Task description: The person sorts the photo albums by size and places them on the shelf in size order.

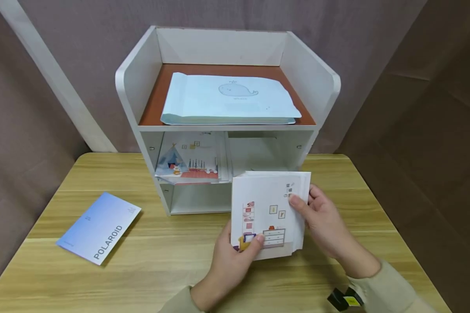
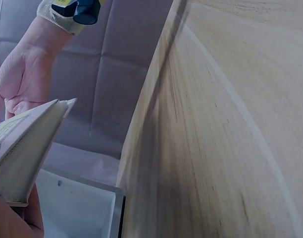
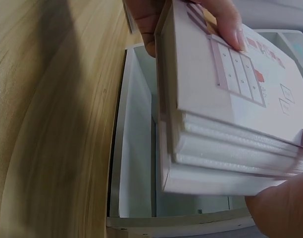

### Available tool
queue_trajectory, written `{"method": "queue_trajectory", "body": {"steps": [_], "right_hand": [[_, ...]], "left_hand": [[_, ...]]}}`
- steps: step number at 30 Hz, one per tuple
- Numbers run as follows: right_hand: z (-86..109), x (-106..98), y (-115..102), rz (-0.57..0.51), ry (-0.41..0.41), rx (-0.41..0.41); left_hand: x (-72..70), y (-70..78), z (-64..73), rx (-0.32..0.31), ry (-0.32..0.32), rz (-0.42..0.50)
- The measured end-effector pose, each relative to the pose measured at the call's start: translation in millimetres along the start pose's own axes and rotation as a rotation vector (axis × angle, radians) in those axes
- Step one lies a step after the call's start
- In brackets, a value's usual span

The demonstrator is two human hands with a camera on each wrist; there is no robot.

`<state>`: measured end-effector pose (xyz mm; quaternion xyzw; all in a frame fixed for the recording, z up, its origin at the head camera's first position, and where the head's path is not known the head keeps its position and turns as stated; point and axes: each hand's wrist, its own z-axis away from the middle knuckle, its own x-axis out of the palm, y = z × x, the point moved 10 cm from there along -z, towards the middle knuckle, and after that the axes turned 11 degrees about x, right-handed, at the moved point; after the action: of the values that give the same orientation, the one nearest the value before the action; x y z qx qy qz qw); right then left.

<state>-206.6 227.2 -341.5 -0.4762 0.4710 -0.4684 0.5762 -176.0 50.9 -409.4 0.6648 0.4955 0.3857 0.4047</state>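
Both hands hold a white photo album [image 1: 254, 191] with a drawing of a dresser and picture frames on its cover. My left hand [image 1: 228, 263] grips its lower left corner, thumb on the cover. The right hand [image 1: 329, 224] pinches the upper right edge, its thumb also on the cover. In the right wrist view, clear plastic sleeves show between the covers of the album [image 3: 216, 89]. The left wrist view shows the album's spine side [image 2: 27, 153] edge-on. The album is raised in front of the white shelf unit [image 1: 227, 128], overlapping its lower right part.
On the shelf's brown top lies a pale blue pack [image 1: 203, 98] with a whale drawing. A booklet with a tent picture [image 1: 193, 158] lies on the middle shelf. A blue POLAROID booklet [image 1: 98, 228] rests on the wooden table [image 1: 152, 265] at left. Curtains [image 1: 47, 121] hang behind.
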Motion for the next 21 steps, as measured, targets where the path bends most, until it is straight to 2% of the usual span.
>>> {"method": "queue_trajectory", "body": {"steps": [6,11,15,21], "right_hand": [[-1.1,6,3,0.066,-0.028,0.025],[-0.3,16,11,0.057,-0.095,0.051],[1.7,23,20,0.049,-0.139,0.065],[3.3,26,29,0.076,-0.142,0.061]], "left_hand": [[-6.1,1.4,-0.5,-0.004,0.035,0.01],[-11.6,3.3,-2.5,-0.008,0.072,0.042],[-16.8,4.3,-6.1,-0.027,0.101,0.049],[-25.8,10.4,-17.1,-0.021,0.114,0.015]]}}
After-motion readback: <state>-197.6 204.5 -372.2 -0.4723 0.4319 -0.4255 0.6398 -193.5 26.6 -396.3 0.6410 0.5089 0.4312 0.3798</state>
